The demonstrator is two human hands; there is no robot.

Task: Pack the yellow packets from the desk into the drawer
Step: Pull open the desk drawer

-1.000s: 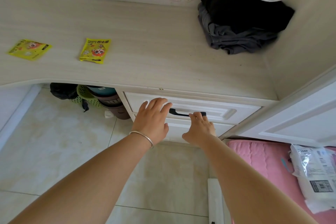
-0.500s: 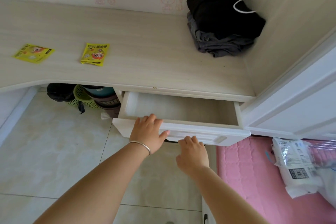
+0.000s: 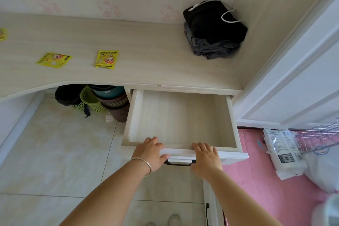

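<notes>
Packets: we note three yellow packets on the desk (image 3: 146,46): one cut by the left edge (image 3: 3,34), a second (image 3: 54,60), a third (image 3: 107,59).
Handling: we judge them light, flat, crinkly; pinch at an edge.
Left hand (image 3: 151,152): grip curled over the drawer (image 3: 180,121) front.
Right hand (image 3: 206,156): grip likewise on that front.
Drawer: open, bare inside.

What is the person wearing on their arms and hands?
Both forearms are bare, with no sleeves in view. The left hand has a thin silver bangle round its wrist. The right hand shows no gloves, rings or watch.
</notes>
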